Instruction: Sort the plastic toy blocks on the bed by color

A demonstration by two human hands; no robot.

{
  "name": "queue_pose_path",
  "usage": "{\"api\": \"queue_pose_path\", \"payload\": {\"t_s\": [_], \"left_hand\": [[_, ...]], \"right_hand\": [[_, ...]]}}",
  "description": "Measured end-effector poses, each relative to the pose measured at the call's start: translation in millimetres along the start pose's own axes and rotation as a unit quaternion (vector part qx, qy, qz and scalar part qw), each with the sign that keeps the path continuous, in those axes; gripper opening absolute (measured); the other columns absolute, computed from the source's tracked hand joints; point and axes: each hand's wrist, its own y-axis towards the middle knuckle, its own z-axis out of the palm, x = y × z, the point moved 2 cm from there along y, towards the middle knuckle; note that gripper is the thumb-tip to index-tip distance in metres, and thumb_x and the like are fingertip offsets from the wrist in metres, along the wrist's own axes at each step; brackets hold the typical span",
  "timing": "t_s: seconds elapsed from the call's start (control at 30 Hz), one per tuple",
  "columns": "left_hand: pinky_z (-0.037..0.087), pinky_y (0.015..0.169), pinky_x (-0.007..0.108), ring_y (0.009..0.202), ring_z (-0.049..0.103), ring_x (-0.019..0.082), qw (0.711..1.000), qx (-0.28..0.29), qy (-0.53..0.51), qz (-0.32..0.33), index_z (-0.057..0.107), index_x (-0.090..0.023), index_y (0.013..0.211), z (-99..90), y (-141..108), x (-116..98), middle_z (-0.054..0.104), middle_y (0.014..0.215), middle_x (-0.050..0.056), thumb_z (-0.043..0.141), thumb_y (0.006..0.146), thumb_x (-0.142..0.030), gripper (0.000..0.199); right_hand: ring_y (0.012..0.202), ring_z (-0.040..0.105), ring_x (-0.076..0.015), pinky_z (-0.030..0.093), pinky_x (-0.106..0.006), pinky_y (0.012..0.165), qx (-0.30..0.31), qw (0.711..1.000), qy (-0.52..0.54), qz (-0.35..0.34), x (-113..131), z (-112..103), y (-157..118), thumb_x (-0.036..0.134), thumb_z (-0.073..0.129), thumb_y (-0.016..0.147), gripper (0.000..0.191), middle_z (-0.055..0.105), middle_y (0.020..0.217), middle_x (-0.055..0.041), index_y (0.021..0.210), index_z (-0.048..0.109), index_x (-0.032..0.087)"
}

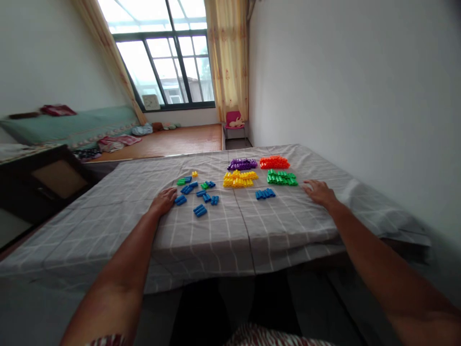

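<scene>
My left hand (pixel 165 199) rests on the cloth, fingers stretched out, close beside a blue tube-shaped plastic piece (pixel 180 200). More loose blue pieces (pixel 200 210) lie scattered to its right, with a few green pieces (pixel 181 182) and a yellow piece (pixel 195 174) among them. On the right, my right hand (pixel 320 191) lies with fingers extended and holds nothing. Nearest to it is a stacked green group (pixel 282 178). Left of that hand sits a short row of blue pieces (pixel 265 193). Behind are yellow (pixel 239 179), purple (pixel 242 164) and orange-red (pixel 274 162) piles.
A grey checked cloth (pixel 223 235) covers the table, which meets a white wall (pixel 353 96) on the right. Beyond stand a wooden platform (pixel 183 138), a pink chair (pixel 235 119) with a soft toy, and a window. A dark cabinet (pixel 39 187) stands at the left.
</scene>
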Motion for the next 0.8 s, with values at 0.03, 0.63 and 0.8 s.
{"api": "queue_pose_path", "payload": {"t_s": [0.03,0.63,0.8], "left_hand": [[0.029,0.113,0.036,0.136,0.04,0.021,1.0,-0.002,-0.004,-0.003,0.054,-0.02,0.133,0.7,-1,0,0.05,0.143,0.006,0.033,0.094,-0.038,0.048],[0.032,0.111,0.031,0.129,0.046,0.018,0.995,-0.054,-0.078,-0.004,0.063,-0.021,0.121,-2.4,-13,-5,0.057,0.136,0.005,0.035,0.095,-0.035,0.041],[0.036,0.106,0.029,0.123,0.052,0.017,0.992,-0.058,-0.11,-0.005,0.066,-0.021,0.117,-5.3,-15,-5,0.061,0.131,0.005,0.037,0.094,-0.032,0.038]], "right_hand": [[0.112,0.056,-0.0318,0.044,-0.049,0.093,-0.003,1.0,0.004,-0.022,12,2,6,0.044,0.05,0.087,0.034,0.067,0.115,-0.0126,0.105,0.07,0.023],[0.097,0.064,-0.0261,0.05,-0.038,0.086,0.086,0.958,0.138,-0.235,198,13,-8,0.042,0.065,0.082,0.033,0.071,0.107,-0.0091,0.108,0.07,0.022],[0.099,0.065,-0.0206,0.047,-0.035,0.093,0.096,0.918,0.155,-0.353,312,27,-30,0.03,0.061,0.087,0.029,0.069,0.113,-0.0075,0.113,0.067,0.02]]}}
